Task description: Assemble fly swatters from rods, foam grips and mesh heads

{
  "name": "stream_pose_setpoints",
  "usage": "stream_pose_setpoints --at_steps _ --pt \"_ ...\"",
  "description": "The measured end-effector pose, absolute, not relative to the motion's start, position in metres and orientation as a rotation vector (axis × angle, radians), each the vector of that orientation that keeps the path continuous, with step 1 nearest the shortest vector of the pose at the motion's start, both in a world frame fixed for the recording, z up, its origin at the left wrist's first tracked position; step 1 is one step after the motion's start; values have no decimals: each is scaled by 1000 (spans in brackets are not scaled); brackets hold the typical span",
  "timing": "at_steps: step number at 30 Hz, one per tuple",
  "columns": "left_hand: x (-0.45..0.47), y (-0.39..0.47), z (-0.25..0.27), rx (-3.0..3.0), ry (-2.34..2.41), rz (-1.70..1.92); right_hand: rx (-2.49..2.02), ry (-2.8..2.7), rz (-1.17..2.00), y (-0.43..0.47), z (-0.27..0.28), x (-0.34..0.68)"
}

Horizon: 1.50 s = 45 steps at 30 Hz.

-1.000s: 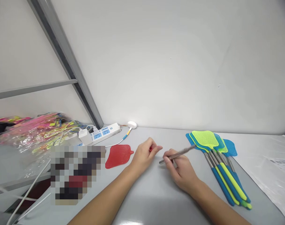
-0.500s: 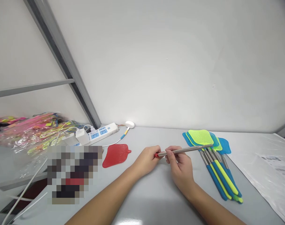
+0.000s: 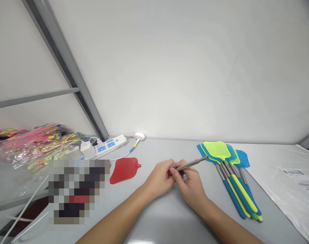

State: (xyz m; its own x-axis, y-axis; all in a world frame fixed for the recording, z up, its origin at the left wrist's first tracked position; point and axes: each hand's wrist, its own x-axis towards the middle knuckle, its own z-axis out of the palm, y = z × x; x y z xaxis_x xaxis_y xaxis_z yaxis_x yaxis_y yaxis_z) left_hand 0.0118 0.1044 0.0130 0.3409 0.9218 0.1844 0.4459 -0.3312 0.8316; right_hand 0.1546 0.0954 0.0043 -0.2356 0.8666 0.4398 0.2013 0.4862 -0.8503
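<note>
My left hand [image 3: 161, 177] is closed around the red grip of a fly swatter handle [image 3: 192, 164], most of the grip hidden in the palm. Close beside it, my right hand [image 3: 190, 181] pinches the handle's metal rod between thumb and fingers. The bare rod end points up and right, with no head on it. On the table to the left lies a loose red perforated swatter head [image 3: 126, 170] with a small stem. A pile of blue and lime-green fly swatters [image 3: 237, 189] with metal shafts lies to the right.
A white power strip [image 3: 110, 145] with plugs and cables stands at the back left, a white rounded device [image 3: 139, 136] beyond it. Plastic-bagged colourful items [image 3: 39, 142] lie far left. A white plastic package [image 3: 281, 169] covers the right side. Part of the left table is pixelated.
My right hand has slid left along the rod, close against my left hand. The rod now sticks out a shorter way to the right.
</note>
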Motion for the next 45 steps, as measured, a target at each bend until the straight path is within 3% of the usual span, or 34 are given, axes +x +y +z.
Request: stream_pose_setpoints --at_steps 9,15,22,29,35,45 --pt "27 94 23 1312 772 942 -990 -1776 732 98 12 156" --pt "20 95 18 1474 781 1014 -951 -1780 694 98 9 158" --pt "5 99 28 2049 904 1418 -975 -1799 739 100 3 155" --pt "41 106 70 1660 1034 1573 -980 -1862 895 98 -2 152" --pt "63 148 104 1336 810 1825 -1058 -1780 933 103 -11 152" --pt "61 156 52 1070 766 1679 -1108 -1848 842 97 -15 157"
